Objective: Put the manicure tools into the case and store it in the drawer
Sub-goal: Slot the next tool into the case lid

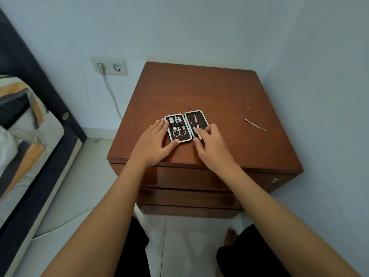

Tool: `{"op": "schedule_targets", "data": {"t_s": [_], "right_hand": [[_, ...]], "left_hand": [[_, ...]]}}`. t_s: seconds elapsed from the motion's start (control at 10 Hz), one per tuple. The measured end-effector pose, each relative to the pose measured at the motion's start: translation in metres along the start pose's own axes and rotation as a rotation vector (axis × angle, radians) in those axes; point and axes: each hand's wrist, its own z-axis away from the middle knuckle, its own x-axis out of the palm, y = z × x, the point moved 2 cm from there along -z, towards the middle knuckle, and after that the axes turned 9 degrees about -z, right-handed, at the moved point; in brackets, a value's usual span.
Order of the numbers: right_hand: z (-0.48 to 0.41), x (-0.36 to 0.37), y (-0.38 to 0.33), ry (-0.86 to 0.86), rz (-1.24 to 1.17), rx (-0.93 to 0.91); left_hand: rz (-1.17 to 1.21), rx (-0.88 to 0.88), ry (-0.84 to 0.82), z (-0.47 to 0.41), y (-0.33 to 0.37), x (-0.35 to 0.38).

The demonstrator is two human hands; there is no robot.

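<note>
The left hand [152, 140] is lying flat with a released grip, palm down, its fingertips touching the left rim of the case [186, 125] and its thumb reaching to the near left corner of it. The right hand [211, 143] is bending its fingers over the near part of the right half of the case, and the fingertips are pressing on a pale tool [196, 132] there; whether this grip is really grasping the tool or only pushing on it, I cannot tell.

The brown wooden nightstand [199, 90] is carrying everything, and it is standing in the corner of the room, with closed drawer fronts [185, 176] below its near edge. The case is lying open like a book in the middle of the top, a little toward the near edge. Its left half is holding small scissors [179, 133] and other metal tools under a strap. Near the right edge, well apart from the case, a thin metal tool [255, 124] is lying loose, and a smaller thin stick [247, 103] is lying behind it.
</note>
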Motion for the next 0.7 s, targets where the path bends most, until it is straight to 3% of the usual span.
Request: {"op": "schedule_targets", "data": {"t_s": [0.2,0.4,0.5,0.6,0.7], "right_hand": [[0.005,0.0,0.004,-0.012,0.101,-0.026],[-0.005,0.006,0.003,-0.109,0.135,0.065],[-0.007,-0.01,0.013,-0.007,-0.093,0.085],[-0.011,-0.035,0.043,0.125,-0.029,0.157],[-0.013,-0.053,0.078,0.09,0.071,0.346]], "left_hand": [[-0.003,-0.003,0.003,0.0,0.0,-0.001],[-0.004,-0.008,-0.002,0.001,0.001,-0.001],[-0.006,-0.002,-0.004,0.0,0.001,-0.001],[-0.003,0.003,0.002,0.0,0.0,-0.002],[-0.004,0.006,0.006,0.001,0.0,-0.002]]}}
